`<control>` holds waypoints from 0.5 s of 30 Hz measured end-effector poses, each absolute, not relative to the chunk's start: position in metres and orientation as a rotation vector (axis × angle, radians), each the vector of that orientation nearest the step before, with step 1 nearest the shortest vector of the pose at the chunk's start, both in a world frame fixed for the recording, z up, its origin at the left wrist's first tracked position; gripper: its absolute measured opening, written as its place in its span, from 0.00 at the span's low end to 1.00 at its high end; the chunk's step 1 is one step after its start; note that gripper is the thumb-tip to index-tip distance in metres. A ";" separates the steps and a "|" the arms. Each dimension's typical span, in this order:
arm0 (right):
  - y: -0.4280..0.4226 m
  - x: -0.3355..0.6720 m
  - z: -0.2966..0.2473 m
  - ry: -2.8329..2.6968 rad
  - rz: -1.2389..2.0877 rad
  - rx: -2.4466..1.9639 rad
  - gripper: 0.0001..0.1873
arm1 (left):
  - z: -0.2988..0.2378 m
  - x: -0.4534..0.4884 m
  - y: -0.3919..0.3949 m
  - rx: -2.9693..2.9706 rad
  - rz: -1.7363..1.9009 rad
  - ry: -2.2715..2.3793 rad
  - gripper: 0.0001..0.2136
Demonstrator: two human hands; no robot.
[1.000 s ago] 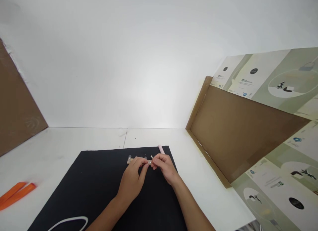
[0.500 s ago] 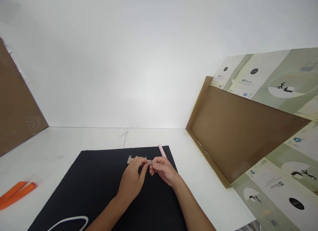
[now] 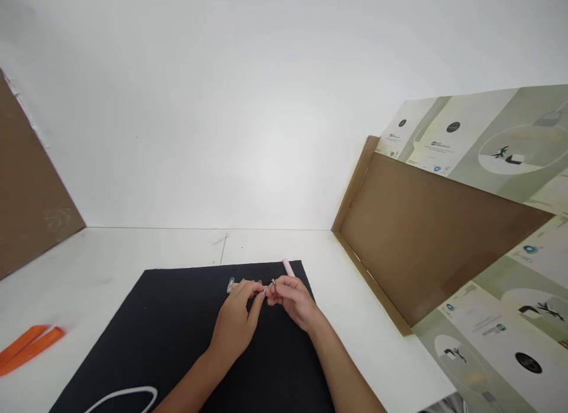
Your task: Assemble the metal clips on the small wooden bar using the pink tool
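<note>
Both hands meet over the far part of a black mat (image 3: 168,330). My left hand (image 3: 235,321) has its fingers curled and pinches a small silvery metal part (image 3: 265,290) at its fingertips. My right hand (image 3: 293,300) is closed in a pinch on a tiny metal piece (image 3: 273,281) right beside it. Behind the left fingers a small clear and metal piece (image 3: 231,284) lies on the mat. A pink stick (image 3: 288,267) lies at the mat's far right corner, just beyond my right hand.
Two orange strips (image 3: 26,348) lie on the white table at the left. A white cord loop (image 3: 124,396) rests on the mat's near edge. A printed cardboard box (image 3: 444,235) leans at the right, a brown board (image 3: 26,200) at the left.
My right hand's fingertips have shifted slightly, lifting the tiny metal piece a little up and back from the left fingertips. The left hand has stayed in place.
</note>
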State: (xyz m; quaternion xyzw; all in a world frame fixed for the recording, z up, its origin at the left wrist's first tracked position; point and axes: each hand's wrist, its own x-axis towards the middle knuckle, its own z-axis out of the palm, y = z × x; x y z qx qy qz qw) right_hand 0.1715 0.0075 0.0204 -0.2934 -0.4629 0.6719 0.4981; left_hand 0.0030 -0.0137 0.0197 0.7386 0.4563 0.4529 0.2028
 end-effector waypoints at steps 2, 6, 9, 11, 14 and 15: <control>0.008 0.172 0.020 -1.127 1.630 -0.705 0.12 | 0.021 0.003 -0.014 2.054 1.259 1.283 0.10; 0.007 0.172 0.020 -1.130 1.634 -0.687 0.12 | 0.021 0.004 -0.015 2.047 1.247 1.287 0.10; 0.007 0.173 0.020 -1.140 1.638 -0.674 0.12 | 0.022 0.003 -0.015 2.044 1.252 1.278 0.10; 0.007 0.173 0.020 -1.142 1.640 -0.666 0.12 | 0.022 0.003 -0.015 2.042 1.260 1.280 0.10; 0.007 0.173 0.021 -1.123 1.641 -0.668 0.12 | 0.021 0.003 -0.014 2.037 1.256 1.286 0.10; 0.007 0.173 0.020 -1.114 1.640 -0.675 0.13 | 0.021 0.003 -0.014 2.033 1.251 1.287 0.10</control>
